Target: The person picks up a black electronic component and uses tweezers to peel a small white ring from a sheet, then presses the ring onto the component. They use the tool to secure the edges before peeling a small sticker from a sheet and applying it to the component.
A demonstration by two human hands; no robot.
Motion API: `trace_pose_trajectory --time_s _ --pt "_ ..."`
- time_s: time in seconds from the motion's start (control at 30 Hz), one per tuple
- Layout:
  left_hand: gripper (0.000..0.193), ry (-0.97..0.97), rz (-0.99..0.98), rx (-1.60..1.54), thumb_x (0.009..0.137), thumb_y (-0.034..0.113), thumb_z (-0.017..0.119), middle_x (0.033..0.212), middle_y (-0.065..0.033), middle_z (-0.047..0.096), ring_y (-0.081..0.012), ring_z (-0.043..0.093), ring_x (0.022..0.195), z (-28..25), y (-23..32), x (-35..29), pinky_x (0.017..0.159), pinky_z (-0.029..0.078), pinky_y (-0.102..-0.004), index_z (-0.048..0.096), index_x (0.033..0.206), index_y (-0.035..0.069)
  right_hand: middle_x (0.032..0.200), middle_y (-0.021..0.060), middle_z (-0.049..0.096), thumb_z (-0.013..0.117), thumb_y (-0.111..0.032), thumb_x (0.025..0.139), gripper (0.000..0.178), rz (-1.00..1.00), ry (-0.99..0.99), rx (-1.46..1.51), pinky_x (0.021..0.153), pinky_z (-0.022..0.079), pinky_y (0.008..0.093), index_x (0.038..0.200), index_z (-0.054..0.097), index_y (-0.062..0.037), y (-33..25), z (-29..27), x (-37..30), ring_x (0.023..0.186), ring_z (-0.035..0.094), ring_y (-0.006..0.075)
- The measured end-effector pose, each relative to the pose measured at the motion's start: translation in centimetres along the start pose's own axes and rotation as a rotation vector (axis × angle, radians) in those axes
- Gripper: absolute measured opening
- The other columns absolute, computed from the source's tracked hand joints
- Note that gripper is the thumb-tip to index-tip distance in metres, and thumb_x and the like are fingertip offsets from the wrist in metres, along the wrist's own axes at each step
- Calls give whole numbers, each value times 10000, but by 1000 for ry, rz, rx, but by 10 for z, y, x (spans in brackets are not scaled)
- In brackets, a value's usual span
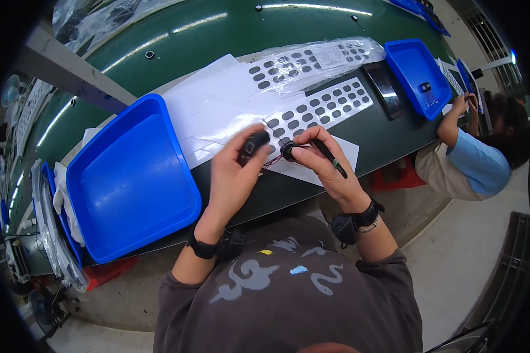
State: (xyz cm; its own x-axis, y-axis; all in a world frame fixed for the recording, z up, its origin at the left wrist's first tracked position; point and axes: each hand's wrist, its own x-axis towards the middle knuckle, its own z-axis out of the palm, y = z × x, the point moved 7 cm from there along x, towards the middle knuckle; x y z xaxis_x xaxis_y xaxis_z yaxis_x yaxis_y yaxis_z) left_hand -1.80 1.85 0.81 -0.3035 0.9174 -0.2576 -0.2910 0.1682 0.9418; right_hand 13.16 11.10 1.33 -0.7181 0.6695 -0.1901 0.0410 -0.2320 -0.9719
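Note:
My left hand grips a black rounded plastic casing between thumb and fingers, slightly blurred. Between the thumb and index finger of my right hand is a small round black part. Thin dark red wires hang between the two pieces; where they attach cannot be made out. A slim black tool with a green mark, perhaps tweezers, also lies in my right hand. Beneath both hands is a white sheet of dark rounded stickers.
A large blue tray stands left of my hands, and a smaller blue tray holds small parts at right. A dark phone-like slab lies beside it. Plastic-wrapped sticker sheets lie beyond. A co-worker sits at right.

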Motion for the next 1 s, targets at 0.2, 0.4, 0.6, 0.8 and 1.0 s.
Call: trace_pose_trajectory --time_s 0.2,0.4,0.6,0.8,1.0 --pt "349 55 776 891 883 34 676 1141 -118 694 -232 705 923 18 65 -20 809 547 -314 634 1229 47 1072 38 568 640 -136 963 211 40 -60 50 953 487 277 1112 525 -41 -7 7 -1 1001 590 107" --pt "372 -43 400 743 856 19 690 1142 -144 683 -295 704 924 19 23 -12 778 552 -333 633 1222 58 1072 42 574 599 -148 994 174 79 42 229 971 509 312 1107 519 -42 14 10 -2 993 603 127" --pt "404 54 431 590 869 33 680 1137 -140 680 -269 705 926 13 17 -10 720 556 -342 600 1265 64 1077 55 616 562 -135 1012 122 67 76 420 979 504 331 1085 529 -43 26 24 -5 1018 613 139" --pt "442 87 58 -202 902 63 686 1133 -133 683 -200 696 937 -9 14 -8 659 551 -276 555 1322 26 1089 97 673 604 -78 974 83 -234 146 -347 961 493 367 1029 571 -25 -19 0 -6 1048 629 205" --pt "488 9 -30 -281 897 57 677 1124 -120 682 -78 654 838 -15 5 -7 605 517 -191 513 1351 -8 1147 136 683 655 33 871 157 -604 6 -985 932 491 358 1015 617 -15 -24 1 -13 1061 619 314"
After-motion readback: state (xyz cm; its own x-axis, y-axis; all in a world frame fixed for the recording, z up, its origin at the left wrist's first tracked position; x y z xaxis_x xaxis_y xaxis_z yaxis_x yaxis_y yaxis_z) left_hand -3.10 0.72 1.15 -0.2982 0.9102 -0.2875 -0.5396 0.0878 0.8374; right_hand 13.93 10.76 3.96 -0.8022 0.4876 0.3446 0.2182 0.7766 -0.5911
